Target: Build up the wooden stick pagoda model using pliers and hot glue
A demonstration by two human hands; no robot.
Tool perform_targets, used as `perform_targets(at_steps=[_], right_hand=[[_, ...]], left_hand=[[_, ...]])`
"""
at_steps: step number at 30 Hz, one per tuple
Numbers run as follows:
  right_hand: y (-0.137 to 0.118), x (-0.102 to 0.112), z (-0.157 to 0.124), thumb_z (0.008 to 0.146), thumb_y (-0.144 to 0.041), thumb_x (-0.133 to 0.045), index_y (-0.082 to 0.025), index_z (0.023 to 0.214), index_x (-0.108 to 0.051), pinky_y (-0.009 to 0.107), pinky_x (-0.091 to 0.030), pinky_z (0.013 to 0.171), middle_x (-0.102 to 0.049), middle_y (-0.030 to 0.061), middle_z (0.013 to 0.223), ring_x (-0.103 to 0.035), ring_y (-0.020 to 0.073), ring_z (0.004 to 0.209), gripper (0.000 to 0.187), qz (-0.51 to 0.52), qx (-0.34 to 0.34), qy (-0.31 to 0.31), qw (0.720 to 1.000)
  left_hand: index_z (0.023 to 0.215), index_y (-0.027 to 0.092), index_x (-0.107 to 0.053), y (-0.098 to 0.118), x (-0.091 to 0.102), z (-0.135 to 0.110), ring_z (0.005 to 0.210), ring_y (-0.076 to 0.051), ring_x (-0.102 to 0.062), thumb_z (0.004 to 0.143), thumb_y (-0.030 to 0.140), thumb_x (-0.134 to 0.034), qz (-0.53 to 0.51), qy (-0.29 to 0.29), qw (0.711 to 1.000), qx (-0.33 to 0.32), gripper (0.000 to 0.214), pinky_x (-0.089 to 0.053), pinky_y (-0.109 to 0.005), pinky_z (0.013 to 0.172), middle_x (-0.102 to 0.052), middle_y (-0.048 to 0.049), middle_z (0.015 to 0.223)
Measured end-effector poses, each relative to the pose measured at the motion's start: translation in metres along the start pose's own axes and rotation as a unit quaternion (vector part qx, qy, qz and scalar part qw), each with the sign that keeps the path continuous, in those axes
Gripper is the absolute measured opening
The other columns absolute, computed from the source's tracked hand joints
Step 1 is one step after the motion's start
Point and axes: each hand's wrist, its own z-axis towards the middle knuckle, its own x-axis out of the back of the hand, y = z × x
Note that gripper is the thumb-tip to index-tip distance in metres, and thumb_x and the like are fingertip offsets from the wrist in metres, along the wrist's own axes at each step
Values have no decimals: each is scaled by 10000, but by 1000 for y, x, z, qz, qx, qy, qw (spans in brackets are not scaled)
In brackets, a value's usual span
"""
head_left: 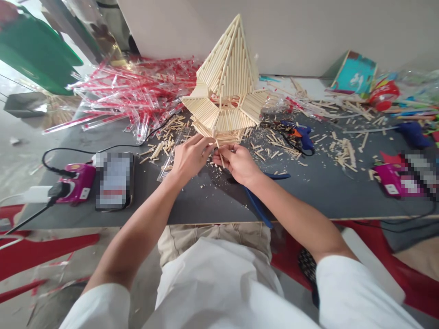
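A pagoda-like model of pale wooden sticks, with a tall pointed roof above a ring of flared lower panels, stands on the dark table in front of me. Just below its near edge, a thin wooden stick slants down between my hands. My right hand pinches it near the lower end. My left hand is closed, with its fingertips at the stick's upper part, close under the model. Fingers partly hide the contact. Pliers with blue handles lie partly under my right forearm.
Red-and-clear plastic wrappers heap at the back left. A blue glue gun lies right of the model among stick offcuts. A phone and a purple power strip with cables sit left; another purple strip sits right.
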Motion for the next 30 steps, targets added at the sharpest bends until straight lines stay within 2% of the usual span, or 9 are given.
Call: perform_targets(at_steps=[6,11,18,23,25,30], right_hand=[[-2,-4,-2,921,-84,-703,-174,711,-610,281,-629,887,-679,-14,751,-690,83,693,246,26,2,-5,1000],[1,-1,0,878,-99,-764,-172,704,-620,270,-616,921,-655,-24,765,-684,78,730,238,37,11,-18,999],[3,-1,1,906,-52,-699,-160,716,-646,259,-624,876,-660,-23,751,-676,80,743,225,62,5,-29,998],[1,-8,-2,893,-45,-703,-166,690,-626,258,-609,914,-644,-39,745,-666,69,730,249,65,0,-19,998],[1,-11,-2,884,-32,-702,-169,697,-627,254,-606,918,-650,-42,744,-660,65,713,244,71,-3,-21,997],[-4,-18,-2,912,27,-601,-166,701,-637,210,-597,879,-638,-45,693,-644,50,675,288,94,-18,-14,995]], left_hand=[[1247,227,-686,3,4,-1,877,-172,-711,1041,307,-598,-15,-32,998,46,238,-446,-296,678,-781,-50,1031],[1229,221,-665,2,4,0,852,-172,-708,1018,306,-625,-11,-38,997,73,231,-444,-301,669,-780,-53,1081],[1278,232,-647,-1,2,-2,935,-199,-722,1019,265,-601,7,-39,997,72,266,-450,-313,666,-775,-57,1112],[1240,244,-687,-3,0,-3,890,-194,-715,1034,274,-558,14,-43,998,47,245,-451,-302,645,-759,-61,1093],[1257,260,-705,-4,0,-3,876,-197,-711,1020,246,-554,21,-61,997,39,281,-460,-300,643,-747,-70,1073],[1427,328,-661,-7,-1,-4,919,-208,-712,932,143,-599,17,-90,995,23,532,-483,-296,673,-733,-68,1161]])
